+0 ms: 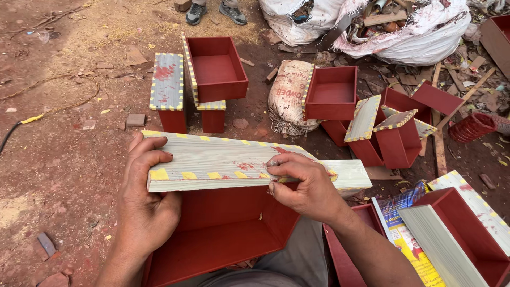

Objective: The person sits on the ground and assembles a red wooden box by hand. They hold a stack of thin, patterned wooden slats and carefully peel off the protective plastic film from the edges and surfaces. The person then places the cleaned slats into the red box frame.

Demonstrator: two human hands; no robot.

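A red-painted open wooden box (223, 234) rests on my lap with its grey-white front face (212, 154) turned up, edged in yellow dashes. My left hand (146, 196) grips the box's left end, thumb on the rim. My right hand (303, 183) pinches a strip of yellow tape (265, 174) against the front edge of that face, fingertips pressing on it. Red smears mark the pale face.
Several finished red boxes with yellow-striped pale faces stand on the dirt ahead (215, 69) and to the right (332, 93). More boxes lie at my right (462, 234) beside a printed paper (404, 234). White sacks (404, 26), a person's shoes (215, 11), a cable (32, 119).
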